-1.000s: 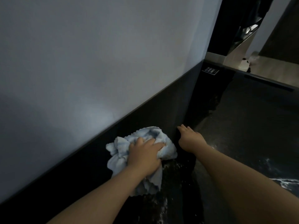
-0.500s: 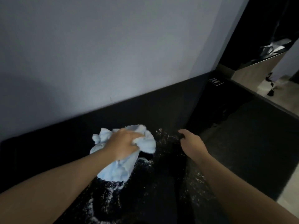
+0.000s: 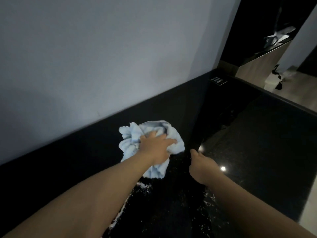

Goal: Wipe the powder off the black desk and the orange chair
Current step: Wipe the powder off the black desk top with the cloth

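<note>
My left hand (image 3: 155, 147) presses a crumpled light-blue cloth (image 3: 132, 138) onto the black desk (image 3: 248, 152), close to the dark strip at the foot of the wall. My right hand (image 3: 201, 166) rests on the desk just right of the cloth, fingers curled down and holding nothing. White powder (image 3: 142, 185) lies in specks and streaks on the desk below the cloth and between my forearms. The orange chair is not in view.
A pale wall (image 3: 103, 57) rises right behind the desk. A small label plate (image 3: 217, 81) sits at the desk's far corner. Beyond the desk's right edge are a wooden floor (image 3: 300, 93) and a dark cabinet (image 3: 257, 31).
My left hand has swept the cloth to the right, toward my right hand, then back near the wall. The camera view has shifted. My right hand has stayed planted on the desk.
</note>
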Motion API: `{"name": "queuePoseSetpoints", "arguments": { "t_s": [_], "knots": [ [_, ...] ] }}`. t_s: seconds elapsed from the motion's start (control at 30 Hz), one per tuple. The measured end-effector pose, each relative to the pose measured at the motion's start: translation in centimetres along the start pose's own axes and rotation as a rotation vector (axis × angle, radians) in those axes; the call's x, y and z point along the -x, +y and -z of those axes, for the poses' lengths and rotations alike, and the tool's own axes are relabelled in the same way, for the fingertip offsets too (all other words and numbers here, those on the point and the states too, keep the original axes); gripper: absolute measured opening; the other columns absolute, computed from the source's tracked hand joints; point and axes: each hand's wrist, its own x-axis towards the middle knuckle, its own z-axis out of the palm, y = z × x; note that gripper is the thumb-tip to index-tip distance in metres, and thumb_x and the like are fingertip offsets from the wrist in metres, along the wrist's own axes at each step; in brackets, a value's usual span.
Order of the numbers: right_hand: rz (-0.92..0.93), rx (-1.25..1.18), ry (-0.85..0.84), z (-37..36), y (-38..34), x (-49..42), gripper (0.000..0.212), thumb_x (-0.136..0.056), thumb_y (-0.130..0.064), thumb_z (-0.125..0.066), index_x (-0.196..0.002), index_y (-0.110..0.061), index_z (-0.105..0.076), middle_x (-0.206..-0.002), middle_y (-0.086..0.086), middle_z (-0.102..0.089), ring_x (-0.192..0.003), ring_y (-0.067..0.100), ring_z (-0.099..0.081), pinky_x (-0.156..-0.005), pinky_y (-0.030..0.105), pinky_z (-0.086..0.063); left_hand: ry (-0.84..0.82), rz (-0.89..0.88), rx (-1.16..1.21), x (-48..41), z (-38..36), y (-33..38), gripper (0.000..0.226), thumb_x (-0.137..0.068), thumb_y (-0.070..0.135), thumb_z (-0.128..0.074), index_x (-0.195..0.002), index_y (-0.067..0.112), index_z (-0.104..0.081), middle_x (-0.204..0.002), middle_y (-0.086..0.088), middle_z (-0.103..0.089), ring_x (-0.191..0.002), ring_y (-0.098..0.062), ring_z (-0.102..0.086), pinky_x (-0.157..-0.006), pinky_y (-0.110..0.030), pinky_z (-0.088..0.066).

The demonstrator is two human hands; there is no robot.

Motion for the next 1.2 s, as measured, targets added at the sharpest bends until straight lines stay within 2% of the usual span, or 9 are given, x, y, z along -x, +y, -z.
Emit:
{"name": "queuePoseSetpoints", "arguments": {
  "t_s": [0.17, 0.33, 0.5, 0.67, 0.83, 0.93, 1.03, 1.1, 1.2],
  "knots": [
    [-0.035, -0.044, -0.019, 0.3, -0.3, 0.2, 0.05, -0.095, -0.016, -0.036, -0.143, -0.008, -0.024, -0.142, 0.015, -0.041, -0.126, 0.033, -0.043, -0.099, 0.035, -0.035, 0.006, -0.242, 0.154, 5.9, -0.2, -1.7, 0.039, -0.085, 0.028, -0.045, -0.118, 0.048, -0.049, -0.121, 0.015, -0.051, -0.11, -0.022, -0.041, -0.087, -0.043, -0.042],
    [-0.016, -0.025, -0.004, 0.0, -0.4, 0.7, 0.061, -0.094, -0.017, -0.037, -0.149, -0.01, -0.011, -0.154, 0.009, -0.024, -0.138, 0.028, -0.03, -0.106, 0.033, -0.028, 0.39, -0.095, 0.158, 2.2, 3.9, -2.4, 0.044, -0.084, 0.035, -0.052, -0.127, 0.043, -0.049, -0.133, 0.009, -0.046, -0.11, -0.028, -0.041, -0.089, -0.039, -0.035],
    [-0.008, -0.037, -0.024, -0.3, -0.2, 0.9, 0.063, -0.095, -0.017, -0.037, -0.15, -0.012, -0.007, -0.156, 0.007, -0.018, -0.14, 0.027, -0.025, -0.112, 0.035, -0.023, -0.026, 0.083, -0.006, -0.7, 1.6, -1.5, 0.052, -0.089, 0.048, -0.045, -0.138, 0.047, -0.028, -0.15, 0.003, -0.021, -0.136, -0.035, -0.016, -0.102, -0.054, -0.026],
    [0.018, -0.085, -0.023, -0.4, 0.5, 0.5, 0.063, -0.094, -0.016, -0.037, -0.15, -0.011, -0.009, -0.156, 0.007, -0.021, -0.143, 0.021, -0.02, -0.116, 0.036, -0.018, 0.046, -0.083, 0.034, 1.7, -0.7, 0.0, 0.044, -0.087, 0.029, -0.048, -0.127, 0.047, -0.044, -0.131, 0.008, -0.046, -0.114, -0.029, -0.037, -0.097, -0.042, -0.036],
    [-0.009, -0.215, -0.061, -0.7, 0.6, 0.6, 0.063, -0.097, -0.015, -0.035, -0.151, -0.012, -0.004, -0.159, 0.008, -0.009, -0.146, 0.02, -0.007, -0.117, 0.036, -0.01, -0.103, -0.154, 0.504, 5.2, -0.2, -0.6, 0.036, -0.084, 0.012, -0.056, -0.108, 0.038, -0.063, -0.106, 0.008, -0.066, -0.096, -0.01, -0.057, -0.088, -0.026, -0.047],
    [-0.051, -0.657, -0.026, -0.2, 0.2, 0.8, 0.051, -0.098, -0.021, -0.043, -0.146, -0.011, -0.03, -0.15, 0.014, -0.034, -0.139, 0.028, -0.03, -0.114, 0.041, -0.026, 0.083, -0.051, 0.759, 6.5, 1.7, -1.6, 0.038, -0.081, 0.014, -0.063, -0.101, 0.041, -0.045, -0.096, 0.003, -0.057, -0.076, -0.006, -0.053, -0.067, -0.021, -0.045],
    [-0.012, -1.291, 0.118, 1.4, -1.9, 2.2, 0.032, -0.094, -0.041, -0.049, -0.119, -0.027, -0.062, -0.119, -0.003, -0.063, -0.113, 0.017, -0.056, -0.098, 0.036, -0.042, 0.235, 0.007, 1.03, 7.0, 4.1, -2.3, 0.055, -0.075, 0.018, -0.073, -0.108, 0.04, -0.035, -0.111, 0.008, -0.048, -0.094, -0.005, -0.052, -0.074, -0.019, -0.045],
    [0.09, -1.506, 0.014, 2.7, -3.7, 3.3, 0.036, -0.087, -0.059, -0.044, -0.109, -0.037, -0.063, -0.112, -0.011, -0.064, -0.104, 0.006, -0.056, -0.086, 0.025, -0.04, 0.244, 0.014, 1.259, 7.1, 5.5, -1.9, 0.06, -0.074, 0.017, -0.076, -0.113, 0.039, -0.035, -0.113, 0.011, -0.047, -0.099, -0.003, -0.052, -0.074, -0.018, -0.045],
    [0.272, -1.791, -0.157, 3.7, -5.8, 3.7, 0.058, -0.086, -0.058, -0.046, -0.127, -0.018, -0.057, -0.124, 0.013, -0.062, -0.115, 0.027, -0.059, -0.097, 0.041, -0.045, 0.23, 0.052, 1.476, 6.7, 6.8, -0.7, 0.041, -0.077, 0.021, -0.074, -0.105, 0.034, -0.047, -0.11, 0.004, -0.057, -0.097, -0.01, -0.06, -0.073, -0.022, -0.051]
  ]
}}
